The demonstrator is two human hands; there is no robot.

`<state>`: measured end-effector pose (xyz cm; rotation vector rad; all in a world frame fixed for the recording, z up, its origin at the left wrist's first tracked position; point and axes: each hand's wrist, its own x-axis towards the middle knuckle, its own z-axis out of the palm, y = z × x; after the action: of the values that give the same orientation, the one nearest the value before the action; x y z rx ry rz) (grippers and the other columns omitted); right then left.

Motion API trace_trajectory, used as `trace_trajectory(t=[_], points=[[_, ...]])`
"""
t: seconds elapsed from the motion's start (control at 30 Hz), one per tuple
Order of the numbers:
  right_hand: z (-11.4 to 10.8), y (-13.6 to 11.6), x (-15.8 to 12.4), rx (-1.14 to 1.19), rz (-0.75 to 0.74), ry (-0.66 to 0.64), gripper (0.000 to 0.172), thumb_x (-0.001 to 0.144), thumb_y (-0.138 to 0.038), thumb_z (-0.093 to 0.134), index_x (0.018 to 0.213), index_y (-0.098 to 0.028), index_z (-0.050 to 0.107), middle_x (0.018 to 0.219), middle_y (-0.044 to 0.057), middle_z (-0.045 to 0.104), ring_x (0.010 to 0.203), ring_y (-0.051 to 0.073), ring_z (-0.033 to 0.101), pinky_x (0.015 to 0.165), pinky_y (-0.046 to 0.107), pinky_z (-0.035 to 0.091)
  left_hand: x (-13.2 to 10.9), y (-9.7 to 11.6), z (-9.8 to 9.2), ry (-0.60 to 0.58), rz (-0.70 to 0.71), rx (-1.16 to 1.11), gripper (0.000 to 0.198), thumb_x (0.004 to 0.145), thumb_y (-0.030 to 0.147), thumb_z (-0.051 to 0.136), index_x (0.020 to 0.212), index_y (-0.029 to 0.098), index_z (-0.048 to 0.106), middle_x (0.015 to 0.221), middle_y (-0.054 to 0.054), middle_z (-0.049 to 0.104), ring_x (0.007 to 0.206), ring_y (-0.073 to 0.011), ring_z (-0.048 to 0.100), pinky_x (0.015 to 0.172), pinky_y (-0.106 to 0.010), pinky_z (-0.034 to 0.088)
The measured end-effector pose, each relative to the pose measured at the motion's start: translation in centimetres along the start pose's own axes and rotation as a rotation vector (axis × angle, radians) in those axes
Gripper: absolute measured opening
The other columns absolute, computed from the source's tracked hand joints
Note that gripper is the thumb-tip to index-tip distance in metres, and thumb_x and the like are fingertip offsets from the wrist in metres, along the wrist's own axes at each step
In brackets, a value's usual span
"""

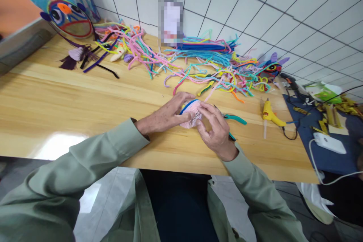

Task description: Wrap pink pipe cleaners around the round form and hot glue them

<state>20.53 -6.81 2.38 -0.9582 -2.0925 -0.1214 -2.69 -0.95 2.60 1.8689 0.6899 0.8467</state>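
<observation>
Between my two hands is a small pink piece of pipe-cleaner work [189,121] with a blue strip along its upper edge. My left hand [167,115] grips it from the left, thumb laid across its face. From the right, my right hand [214,128] pinches its side with bent fingers. A pale pink pipe cleaner [213,91] rises from near the piece toward the back of the table. Partly hidden behind my right hand lie teal-handled pliers [236,118]. The underside of the pink piece is out of sight.
Loose coloured pipe cleaners [144,51] spread along the wall. Yellow-green-handled pliers [206,87] lie among them. A yellow glue gun [270,115] rests to the right, with a white power strip [329,143] beyond. Fuzzy face figures [69,17] and a dark tassel [70,60] are at left.
</observation>
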Motion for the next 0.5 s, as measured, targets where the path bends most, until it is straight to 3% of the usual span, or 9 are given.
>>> trace_trajectory(t=[0.1,0.3,0.5], points=[[0.1,0.0,0.0,-0.005,0.006,0.002,0.054,0.103,-0.014,0.065,0.156,-0.026,0.061,0.143,0.015,0.076,0.133,0.032,0.076,0.11,0.055,0.067,0.0,0.0,-0.1,-0.006,-0.009,0.007,0.057,0.105,0.054,0.065,0.151,0.021,0.055,0.148,-0.013,0.063,0.128,-0.0288,0.064,0.104,-0.04,0.057],[0.4,0.1,-0.1,0.018,0.019,-0.03,0.054,0.106,-0.017,0.061,0.159,-0.025,0.058,0.147,0.015,0.075,0.14,0.03,0.072,0.116,0.052,0.064,0.0,0.2,-0.4,-0.001,-0.011,0.068,0.054,0.105,0.054,0.064,0.147,0.022,0.056,0.148,-0.012,0.063,0.137,-0.0313,0.06,0.122,-0.048,0.049],[-0.9,-0.4,-0.6,-0.061,-0.009,0.032,0.06,0.106,-0.021,0.064,0.165,-0.02,0.052,0.152,0.016,0.072,0.143,0.029,0.07,0.118,0.048,0.062,-0.4,0.3,-0.5,-0.006,-0.119,0.11,0.062,0.105,0.063,0.061,0.151,0.022,0.052,0.15,-0.013,0.062,0.126,-0.0302,0.065,0.105,-0.042,0.059]])
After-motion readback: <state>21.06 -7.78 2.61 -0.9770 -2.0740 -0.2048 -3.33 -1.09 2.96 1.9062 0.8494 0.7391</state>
